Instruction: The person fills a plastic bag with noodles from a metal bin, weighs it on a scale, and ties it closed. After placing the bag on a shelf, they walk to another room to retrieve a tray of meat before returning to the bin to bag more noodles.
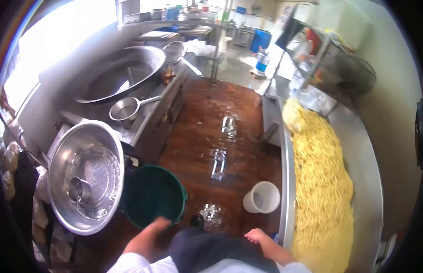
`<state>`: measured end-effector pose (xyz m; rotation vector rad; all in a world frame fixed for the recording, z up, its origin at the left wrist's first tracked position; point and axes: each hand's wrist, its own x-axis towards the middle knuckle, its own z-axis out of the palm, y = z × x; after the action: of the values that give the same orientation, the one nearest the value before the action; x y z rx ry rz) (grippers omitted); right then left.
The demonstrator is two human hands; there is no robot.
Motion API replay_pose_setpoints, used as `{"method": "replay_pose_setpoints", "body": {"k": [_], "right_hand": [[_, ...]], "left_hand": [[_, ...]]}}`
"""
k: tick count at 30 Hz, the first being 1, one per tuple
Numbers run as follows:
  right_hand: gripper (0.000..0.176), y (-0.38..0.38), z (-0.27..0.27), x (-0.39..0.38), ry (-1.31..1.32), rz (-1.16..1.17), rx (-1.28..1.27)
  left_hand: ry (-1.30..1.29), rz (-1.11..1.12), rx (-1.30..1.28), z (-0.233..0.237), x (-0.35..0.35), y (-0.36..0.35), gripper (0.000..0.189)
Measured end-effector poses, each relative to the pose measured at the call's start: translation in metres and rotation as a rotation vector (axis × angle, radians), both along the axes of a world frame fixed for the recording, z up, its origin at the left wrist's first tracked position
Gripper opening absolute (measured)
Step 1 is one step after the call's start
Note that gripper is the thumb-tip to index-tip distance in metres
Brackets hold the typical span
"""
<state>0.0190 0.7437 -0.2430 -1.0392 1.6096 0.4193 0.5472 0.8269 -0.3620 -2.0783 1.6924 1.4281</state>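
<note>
My left hand (157, 224) is low in front of me at the near rim of a large green bucket (153, 195). Motion smears its fingers, so I cannot make out their pose or whether they touch the rim. On the other side, my right hand (255, 235) hangs with its fingers curled in, and no object shows in it. It is nearest to the steel counter (288, 191), where a long heap of yellow noodles (318, 182) lies. A white bucket (261, 197) stands on the floor ahead of that hand.
At left are a big steel bowl (86, 177) with a small metal ring inside, a saucepan (125, 110) and a huge wok (120, 75). A long-handled ladle (175, 51) lies beyond. The red-brown floor (198, 132) looks wet. Farther back stands a blue barrel (260, 40).
</note>
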Motion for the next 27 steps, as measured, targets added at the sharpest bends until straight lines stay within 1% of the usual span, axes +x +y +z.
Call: {"method": "replay_pose_setpoints", "body": {"k": [1,2,3,4,5,6,7,8,9,10,11,12,13,15,16,17,18,19,21,22,23,25,27], "right_hand": [[0.026,-0.023,-0.004,-0.001,0.002,0.069,-0.007],[0.024,-0.044,0.000,0.002,-0.041,-0.089,-0.061],[0.023,-0.062,0.006,0.005,-0.083,-0.250,-0.113],[0.021,-0.083,0.019,0.011,-0.107,-0.368,-0.129],[0.024,-0.108,0.019,0.009,-0.149,-0.405,-0.102],[0.023,-0.134,0.018,0.008,-0.142,-0.378,-0.077],[0.022,-0.158,0.017,0.006,-0.131,-0.351,-0.048],[0.017,-0.184,0.034,0.017,-0.018,-0.214,-0.048],[0.017,-0.210,0.028,0.015,-0.012,-0.170,-0.036],[0.014,-0.237,0.017,0.010,-0.005,-0.135,-0.059],[0.013,-0.268,0.007,0.014,-0.010,-0.103,-0.091],[0.011,-0.303,-0.003,0.019,-0.026,-0.065,-0.176],[0.013,-0.343,0.002,0.029,-0.059,0.012,-0.179],[0.016,-0.414,0.023,0.066,-0.105,-0.026,-0.197],[0.017,-0.451,0.037,0.090,-0.111,0.028,-0.194],[0.018,-0.485,0.049,0.114,-0.114,0.086,-0.190],[0.019,-0.520,0.050,0.140,-0.143,0.173,-0.246],[0.021,-0.550,0.049,0.169,-0.168,0.263,-0.300],[0.021,-0.597,0.064,0.247,-0.360,0.305,-0.276],[0.019,-0.613,0.070,0.292,-0.446,0.394,-0.332],[0.017,-0.620,0.080,0.341,-0.534,0.477,-0.389],[0.020,-0.601,0.128,0.435,-0.740,0.383,-0.257],[0.027,-0.574,0.164,0.514,-0.749,0.464,-0.214]], "left_hand": [[0.051,0.106,-0.117,0.062,-0.011,-0.057,0.039],[0.052,0.250,-0.112,0.131,-0.023,-0.108,0.041],[0.082,0.228,-0.348,0.151,-0.019,-0.148,0.042],[0.081,0.279,-0.463,0.168,-0.016,-0.188,0.041],[0.186,0.364,-0.547,0.201,-0.015,-0.219,0.038],[0.242,0.458,-0.574,0.228,-0.012,-0.247,0.037],[0.298,0.553,-0.599,0.242,-0.007,-0.269,0.037],[0.343,0.638,-0.633,0.242,0.000,-0.286,0.036],[0.385,0.717,-0.666,0.241,0.005,-0.297,0.036],[0.386,0.803,-0.633,0.242,0.007,-0.302,0.035],[0.366,0.830,-0.645,0.238,0.011,-0.306,0.035],[0.482,0.971,-0.535,0.230,0.010,-0.304,0.035],[0.602,1.107,-0.418,0.225,0.008,-0.304,0.035],[0.645,1.319,-0.316,0.248,-0.002,-0.299,0.036],[0.635,1.349,-0.336,0.254,0.002,-0.302,0.036],[0.702,1.454,-0.382,0.258,0.006,-0.302,0.038],[0.773,1.564,-0.427,0.265,0.008,-0.302,0.039],[0.827,1.626,-0.546,0.272,0.017,-0.303,0.042],[1.024,1.737,-0.713,0.288,0.042,-0.310,0.047],[1.100,1.761,-0.800,0.299,0.056,-0.315,0.048],[1.177,1.774,-0.890,0.311,0.071,-0.322,0.049],[1.309,1.787,-1.080,0.326,0.105,-0.339,0.052],[1.461,1.808,-1.195,0.326,0.147,-0.359,0.054]]}}
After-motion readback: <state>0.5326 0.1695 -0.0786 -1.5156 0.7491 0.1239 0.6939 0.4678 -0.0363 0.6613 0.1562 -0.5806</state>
